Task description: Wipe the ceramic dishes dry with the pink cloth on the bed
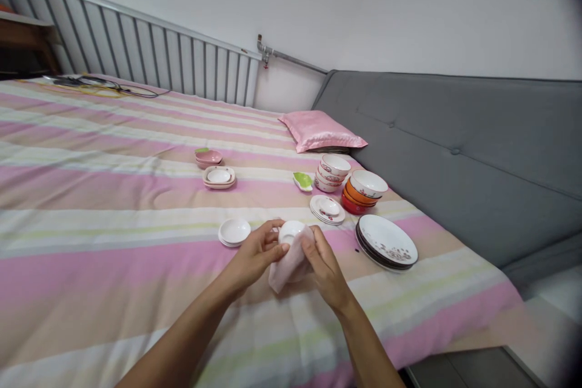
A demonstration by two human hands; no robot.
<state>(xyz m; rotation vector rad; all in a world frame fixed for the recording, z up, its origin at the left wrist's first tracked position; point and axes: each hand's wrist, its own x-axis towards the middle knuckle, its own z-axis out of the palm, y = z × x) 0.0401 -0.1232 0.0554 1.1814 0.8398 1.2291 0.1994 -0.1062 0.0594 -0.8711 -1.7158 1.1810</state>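
Note:
Over the striped bed, my left hand [254, 254] grips a small white dish [291, 230] by its near rim. My right hand [324, 267] is closed on a pale pink cloth [287, 267] that wraps the dish's underside and hangs below it. Both hands meet around the dish, a little above the sheet. Just left of them lies a small stack of white saucers [234, 231].
Right of my hands sit a stack of patterned plates [386, 242], small floral saucers [327, 209], stacked bowls in orange and red [364, 193] and white floral bowls [333, 173]. Farther back are a green leaf dish [302, 180], pink dishes [218, 177] and a pink pillow [321, 130]. A grey headboard [454, 151] runs along the right.

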